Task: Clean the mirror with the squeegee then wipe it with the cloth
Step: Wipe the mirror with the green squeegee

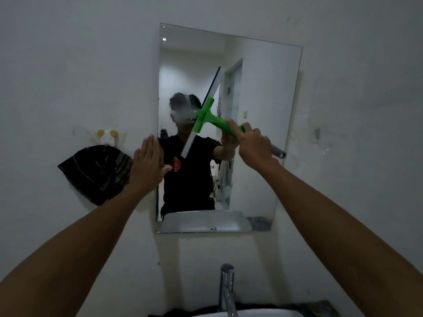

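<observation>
A frameless rectangular mirror (263,88) hangs on the white wall. My right hand (254,145) grips the green handle of a squeegee (206,115), whose long blade lies tilted against the middle of the glass. My left hand (148,161) is flat and open against the mirror's left edge, fingers pointing up. A dark cloth (96,172) hangs on the wall left of the mirror, just beside my left hand. The mirror reflects a person in a black shirt.
A small wall hook (107,135) with yellow knobs sits above the dark cloth. Below the mirror a chrome tap (226,289) rises over a white basin (247,313) at the bottom edge. Bare white wall surrounds the mirror.
</observation>
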